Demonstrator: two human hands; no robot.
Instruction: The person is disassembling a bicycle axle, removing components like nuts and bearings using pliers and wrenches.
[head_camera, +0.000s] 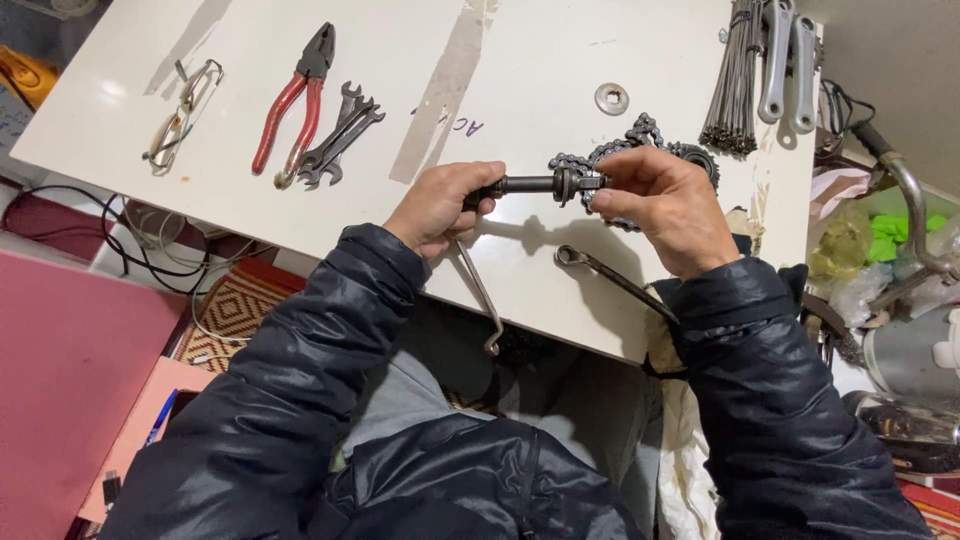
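Axle (530, 184) is what we are holding here, a dark threaded rod lying level above the white table (540, 60), its long axis running left to right between our two hands. We are closing our left hand (440, 205) around its left end in a full fist, and with the same hand we are also pinning a thin bent spanner (480, 300) that is hanging down past the table edge. Our right hand (665, 205) is pinching the small nut or cone (580, 182) at the axle's right end between thumb and fingertips, so the right hand is the one sitting on that fitting, with the axle reaching away from it toward the left. Directly behind and under the right hand we are seeing a bicycle chain (625, 140) coiled beside a toothed sprocket (700, 158), close enough to crowd the fingers. A ring spanner (600, 272) is lying on the table just below our right wrist. Farther off, a washer (611, 98), red-handled pliers (295, 105), a cluster of flat wrenches (340, 135), spectacles (185, 112), a bundle of spokes (735, 85) and two crank arms (788, 60) are lying well apart from the work
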